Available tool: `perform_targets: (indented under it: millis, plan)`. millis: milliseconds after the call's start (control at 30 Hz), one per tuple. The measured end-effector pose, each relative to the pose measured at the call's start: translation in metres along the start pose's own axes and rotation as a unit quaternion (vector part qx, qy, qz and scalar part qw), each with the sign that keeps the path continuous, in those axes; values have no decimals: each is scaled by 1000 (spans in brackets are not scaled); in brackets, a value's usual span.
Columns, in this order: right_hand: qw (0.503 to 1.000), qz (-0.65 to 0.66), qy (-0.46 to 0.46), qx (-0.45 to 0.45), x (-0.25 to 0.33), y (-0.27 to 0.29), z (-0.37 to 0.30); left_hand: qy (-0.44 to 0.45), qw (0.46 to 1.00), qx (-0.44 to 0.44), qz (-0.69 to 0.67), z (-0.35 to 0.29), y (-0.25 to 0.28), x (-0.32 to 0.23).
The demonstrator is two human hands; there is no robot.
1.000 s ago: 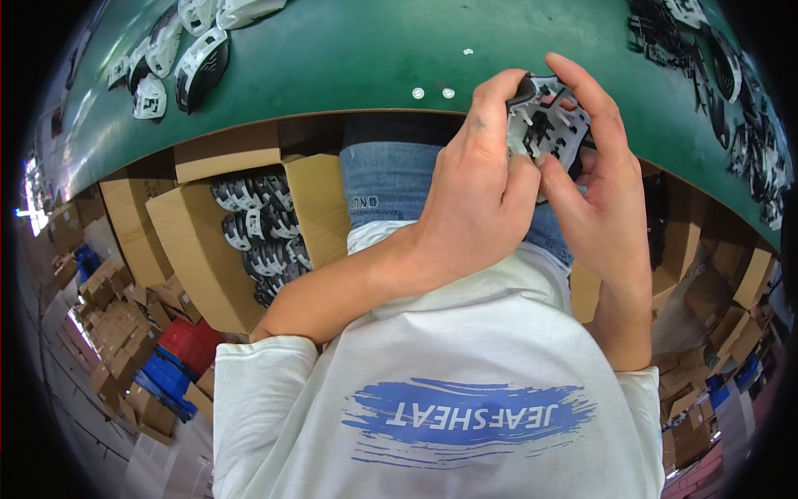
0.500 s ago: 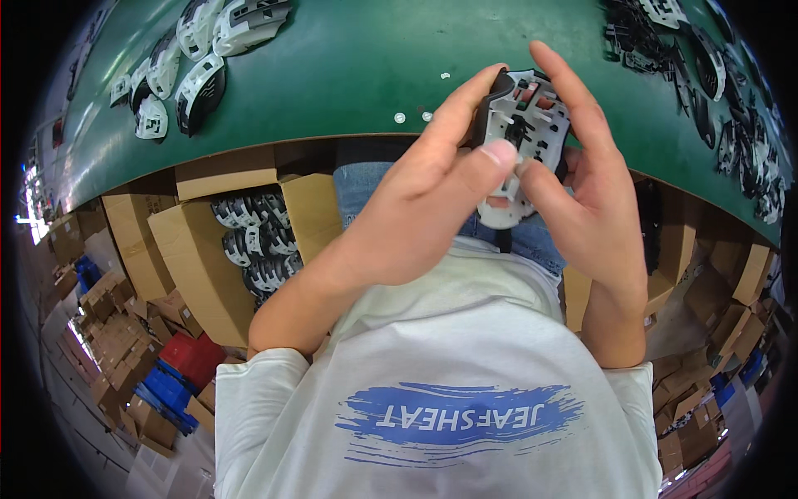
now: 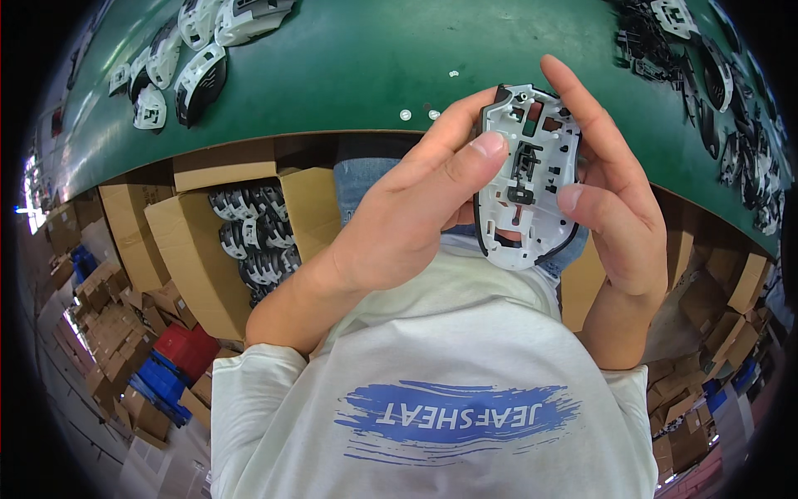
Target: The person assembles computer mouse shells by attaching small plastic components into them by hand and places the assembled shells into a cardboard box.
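Observation:
Between my two hands is a computer mouse shell [image 3: 507, 212], white inside with a black rim, its hollow inner side turned up toward me. A small black plastic part [image 3: 524, 170] sits in the middle of it. My left hand [image 3: 416, 200] grips the shell's left edge, thumb on the rim and fingers behind. On the opposite edge, my right hand [image 3: 619, 208] presses its thumb near the lower right side, its forefinger stretched along the upper right. The fingers under the shell are mostly hidden.
Several white and black mouse shells [image 3: 199, 83] lie on the green table [image 3: 349, 66] at the left. Dark plastic parts [image 3: 648, 54] are heaped at the right. Small white discs [image 3: 406, 115] rest near the front edge. Below stands an open cardboard box [image 3: 187, 258] of shells.
The shell has come lower and toward me, and its inner side now faces up more fully. Both thumbs have moved apart from its middle to its edges.

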State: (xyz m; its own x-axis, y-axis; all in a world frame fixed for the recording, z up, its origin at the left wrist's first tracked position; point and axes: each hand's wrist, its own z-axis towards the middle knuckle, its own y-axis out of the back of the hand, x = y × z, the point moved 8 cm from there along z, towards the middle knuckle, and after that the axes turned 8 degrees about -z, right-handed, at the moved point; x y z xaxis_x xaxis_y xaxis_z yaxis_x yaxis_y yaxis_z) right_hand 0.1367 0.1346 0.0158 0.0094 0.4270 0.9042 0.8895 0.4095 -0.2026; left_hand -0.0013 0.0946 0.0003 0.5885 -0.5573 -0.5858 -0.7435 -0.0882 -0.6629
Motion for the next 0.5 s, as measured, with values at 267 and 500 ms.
perform_targets:
  millis: [267,500]
  plan:
    - [999,-19,4,-25,4,-5,-2,15,998,11,-53,5,11,6]
    - [997,-24,77,-10,-2,-13,4,-1,971,41,-237,11,3,15]
